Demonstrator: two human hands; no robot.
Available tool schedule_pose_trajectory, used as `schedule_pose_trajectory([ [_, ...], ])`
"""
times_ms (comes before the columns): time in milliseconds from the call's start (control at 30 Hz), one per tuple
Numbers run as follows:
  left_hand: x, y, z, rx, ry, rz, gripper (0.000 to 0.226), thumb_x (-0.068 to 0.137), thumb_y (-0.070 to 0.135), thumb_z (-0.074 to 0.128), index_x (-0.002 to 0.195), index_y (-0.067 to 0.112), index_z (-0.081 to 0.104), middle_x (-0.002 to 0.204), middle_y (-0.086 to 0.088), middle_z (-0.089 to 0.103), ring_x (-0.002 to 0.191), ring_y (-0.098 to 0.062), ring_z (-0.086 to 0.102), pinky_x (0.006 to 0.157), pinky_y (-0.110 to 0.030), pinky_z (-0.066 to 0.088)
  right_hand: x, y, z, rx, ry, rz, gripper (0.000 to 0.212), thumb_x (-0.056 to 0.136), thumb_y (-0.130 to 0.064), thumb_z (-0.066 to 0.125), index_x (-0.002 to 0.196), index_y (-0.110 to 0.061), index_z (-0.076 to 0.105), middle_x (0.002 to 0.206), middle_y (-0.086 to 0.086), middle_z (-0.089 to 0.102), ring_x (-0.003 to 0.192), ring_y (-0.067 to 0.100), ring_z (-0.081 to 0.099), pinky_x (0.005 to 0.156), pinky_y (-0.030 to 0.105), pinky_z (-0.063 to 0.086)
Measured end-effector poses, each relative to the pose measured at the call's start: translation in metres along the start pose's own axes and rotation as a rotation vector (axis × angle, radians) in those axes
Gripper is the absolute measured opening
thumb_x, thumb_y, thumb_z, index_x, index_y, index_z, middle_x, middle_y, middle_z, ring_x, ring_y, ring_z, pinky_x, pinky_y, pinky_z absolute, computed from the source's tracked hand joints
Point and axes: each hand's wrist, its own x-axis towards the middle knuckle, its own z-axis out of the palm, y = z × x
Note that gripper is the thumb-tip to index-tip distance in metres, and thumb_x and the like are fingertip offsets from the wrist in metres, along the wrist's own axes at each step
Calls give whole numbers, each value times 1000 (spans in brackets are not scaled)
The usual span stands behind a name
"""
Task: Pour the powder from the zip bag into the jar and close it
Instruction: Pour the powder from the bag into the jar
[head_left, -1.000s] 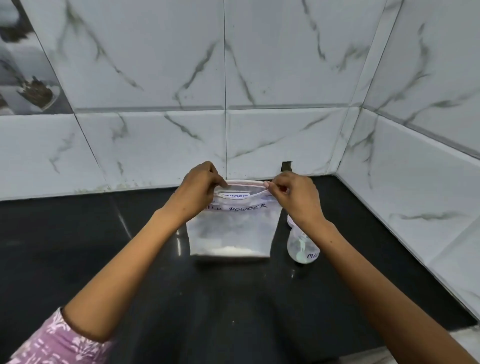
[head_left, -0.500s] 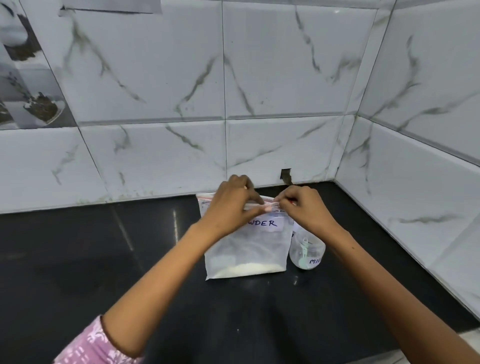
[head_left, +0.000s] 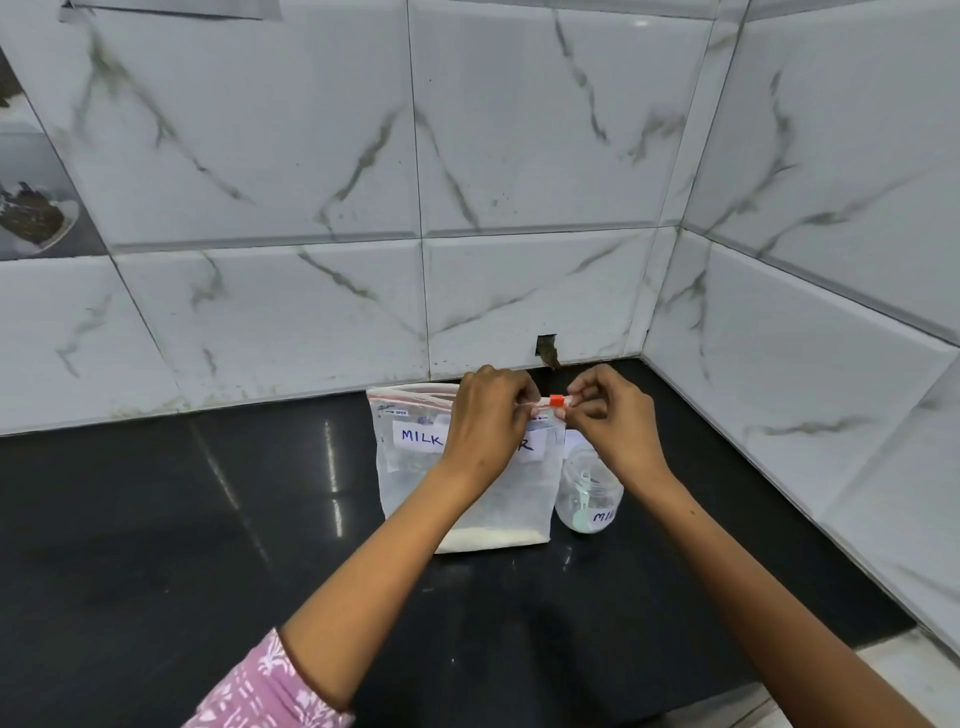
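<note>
A clear zip bag (head_left: 410, 483) with a white label reading "MILK" stands upright on the black counter, a thin layer of white powder (head_left: 493, 538) at its bottom. My left hand (head_left: 488, 421) pinches the bag's top seal near the right end. My right hand (head_left: 613, 421) pinches the right corner of the seal just beside the red slider (head_left: 556, 400). A small clear jar (head_left: 587, 499) with a white label stands just right of the bag, under my right wrist; something pale lies inside it. I see no lid on the jar.
The black counter (head_left: 156, 519) runs into a corner of white marble-look tiled walls behind and at the right. A small dark notch (head_left: 546, 349) shows in the back wall just behind the bag. The counter's front edge (head_left: 883, 649) shows at lower right.
The red slider now shows between my hands at the bag's right end. My left hand has shifted right along the seal, uncovering the "MILK" label. The view has tilted upward slightly.
</note>
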Motion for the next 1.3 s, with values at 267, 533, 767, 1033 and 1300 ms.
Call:
schedule_pose_trajectory([
  [267,6,0,-2,31,-24,-78,12,84,24,68,93,23,77,88,-1,74,92,-19,56,77,-28,35,1,7,6,95,57,-26,18,69,-2,80,79,-13,69,73,-3,71,67,4,68,66,12,53],
  [533,8,3,-7,-80,94,-66,9,84,18,68,83,18,77,78,0,73,79,-19,57,71,-30,39,-21,36,22,111,3,66,18,69,-13,84,78,-19,70,75,-6,71,70,1,66,66,13,54],
  [767,21,-3,-32,-283,234,-159,5,81,17,73,79,15,77,73,3,73,65,-2,58,63,-14,42,-45,76,25,46,-45,229,43,72,-8,81,43,-19,51,44,-10,45,46,4,40,50,20,36],
  [1033,23,-27,-66,-600,412,-401,4,77,15,78,75,16,75,62,1,66,62,-8,60,66,-23,50,-21,67,-14,167,14,214,14,72,-12,82,82,-16,74,80,4,74,77,16,70,73,30,57],
  [1300,-18,-79,-57,-776,419,-728,12,76,19,80,82,9,76,83,-17,73,74,-20,64,83,-44,56,-20,67,-18,218,-62,236,26,68,-8,84,90,-12,72,90,3,76,85,13,72,77,26,58],
])
